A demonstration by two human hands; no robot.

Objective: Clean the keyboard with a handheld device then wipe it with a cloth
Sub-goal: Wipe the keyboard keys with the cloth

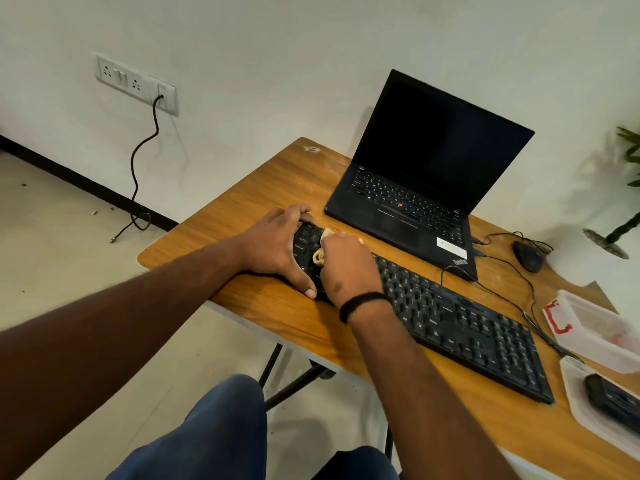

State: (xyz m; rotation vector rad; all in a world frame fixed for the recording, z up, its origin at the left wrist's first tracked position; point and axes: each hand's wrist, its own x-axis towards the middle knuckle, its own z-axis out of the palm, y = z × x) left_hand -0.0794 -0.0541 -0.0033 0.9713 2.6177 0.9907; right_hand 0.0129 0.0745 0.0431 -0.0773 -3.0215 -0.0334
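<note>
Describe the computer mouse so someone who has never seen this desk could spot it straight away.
Start at the open black laptop at the back of the wooden table. Just to its right lies the mouse, small, dark and rounded, trailing a thin black cable; unlike the keyboard, it has no keys.

A pale cloth (321,252) is mostly hidden inside the right hand (348,268), only folds showing beside the knuckles. Both hands cover the keyboard (460,320) end beneath that grip. Well away from the grip, a clear tray (575,396) and its dark, blurred device (613,398) are cut off by the picture's edge.
</note>
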